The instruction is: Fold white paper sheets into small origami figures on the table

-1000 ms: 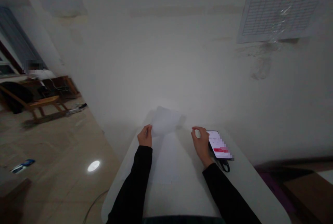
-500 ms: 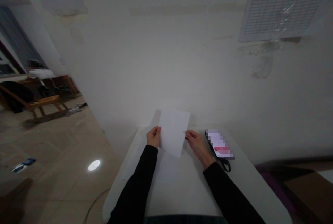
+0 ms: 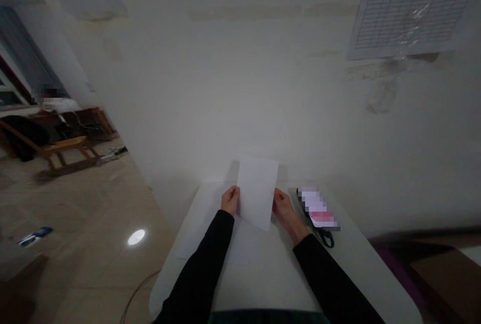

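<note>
Pinching a white rectangular sheet of paper [image 3: 257, 193] between both hands, you hold it up on its short edge in portrait, leaning slightly, its top end reaching toward the wall and its lower corner over the far half of the tabletop. Your left hand [image 3: 230, 200] sits at the sheet's left edge, its fingers [image 3: 233, 194] curled and pressed together on the paper. Your right hand [image 3: 285, 211] is at the right edge, its fingers [image 3: 278, 197] closed on the paper, with the tips partly hidden behind it. From this view you cannot tell whether the sheet's lower edge touches the white round-cornered tabletop [image 3: 270, 289], though a second pale sheet of paper [image 3: 205, 226] seems to lie flat on it, just under your left wrist. Black sleeves [image 3: 199, 269] cover both forearms. Just beside your right hand, a black smartphone [image 3: 317, 208] lies on the tabletop, its screen pixelated, with a black loop strap [image 3: 326, 238] at its near end. High on the off-white wall [image 3: 225, 88] hangs a printed grid chart [image 3: 413, 8]. Down to the left, a wooden chair [image 3: 63, 151] stands on the beige tile floor [image 3: 82, 213], where a small blue object [image 3: 35, 237] also lies
</note>
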Available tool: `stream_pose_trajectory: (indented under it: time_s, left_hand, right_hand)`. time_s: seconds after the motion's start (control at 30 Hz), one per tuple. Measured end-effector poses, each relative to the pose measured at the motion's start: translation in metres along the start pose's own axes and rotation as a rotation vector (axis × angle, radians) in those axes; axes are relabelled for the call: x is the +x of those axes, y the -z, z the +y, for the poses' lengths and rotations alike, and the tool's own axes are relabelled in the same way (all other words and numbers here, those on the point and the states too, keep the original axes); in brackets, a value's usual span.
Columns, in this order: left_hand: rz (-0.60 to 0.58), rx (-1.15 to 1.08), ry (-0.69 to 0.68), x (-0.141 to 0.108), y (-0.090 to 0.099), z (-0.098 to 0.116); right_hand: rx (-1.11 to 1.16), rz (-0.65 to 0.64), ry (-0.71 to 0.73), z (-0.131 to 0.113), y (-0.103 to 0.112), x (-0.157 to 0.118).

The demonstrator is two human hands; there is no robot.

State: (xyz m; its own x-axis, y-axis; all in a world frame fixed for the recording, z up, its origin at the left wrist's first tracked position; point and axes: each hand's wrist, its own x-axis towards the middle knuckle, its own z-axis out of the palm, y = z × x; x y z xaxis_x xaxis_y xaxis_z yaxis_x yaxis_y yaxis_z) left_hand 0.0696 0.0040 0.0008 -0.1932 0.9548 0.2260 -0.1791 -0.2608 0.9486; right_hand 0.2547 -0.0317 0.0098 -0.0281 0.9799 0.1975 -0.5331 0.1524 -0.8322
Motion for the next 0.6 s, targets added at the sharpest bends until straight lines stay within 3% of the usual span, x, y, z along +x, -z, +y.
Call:
stream_pose_trajectory:
  time_s: [0.3, 0.6]
  left_hand:
    - [-0.017, -0.17, 0.092, 0.003, -0.002, -0.02]
    - [-0.021, -0.223, 0.173, -0.001, -0.007, -0.016]
  right_hand:
    - [0.076, 0.04, -0.11, -0.004, -0.006, -0.008]
    - [0.148, 0.023, -0.108, 0.0, -0.01, -0.007]
